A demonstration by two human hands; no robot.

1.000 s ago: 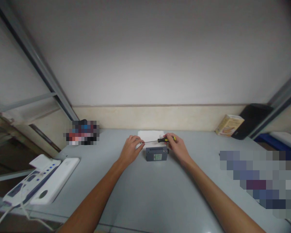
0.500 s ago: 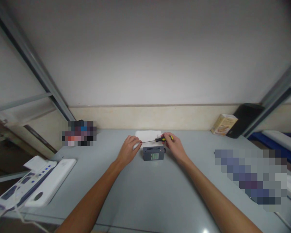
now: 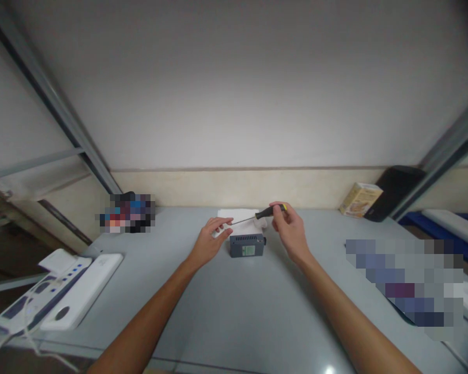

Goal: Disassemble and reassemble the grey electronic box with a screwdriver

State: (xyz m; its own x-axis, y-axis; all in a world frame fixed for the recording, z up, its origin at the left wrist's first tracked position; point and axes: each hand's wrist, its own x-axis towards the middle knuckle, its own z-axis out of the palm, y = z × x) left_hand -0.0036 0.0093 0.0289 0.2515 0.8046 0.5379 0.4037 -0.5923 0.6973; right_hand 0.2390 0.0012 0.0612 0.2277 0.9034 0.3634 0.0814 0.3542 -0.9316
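Note:
A screwdriver (image 3: pixel 267 213) with a black and yellow handle is gripped in my right hand (image 3: pixel 292 231), its thin shaft slanting down to the left. My left hand (image 3: pixel 210 241) has thumb and fingers apart, with the fingertips close by the shaft's tip; whether they touch it I cannot tell. Below and between both hands, a small dark grey metal box (image 3: pixel 237 250) stands on the grey table (image 3: pixel 242 306). Vent slots run along its top edge and a pale green label is on its front. Behind the box lies a white sheet (image 3: pixel 234 214), partly covered by my left fingers.
At the left are a white power strip (image 3: pixel 58 283) with cables and a long white device (image 3: pixel 83 296). A yellow box (image 3: pixel 361 200) and a black panel-like object (image 3: pixel 393 189) stand at the back right. Blurred-out items lie at far left and right. A wall (image 3: pixel 234 189) closes off the back.
My right hand has moved up and right with the screwdriver, which now tilts more steeply. My left thumb and fingers have parted from around the shaft's tip.

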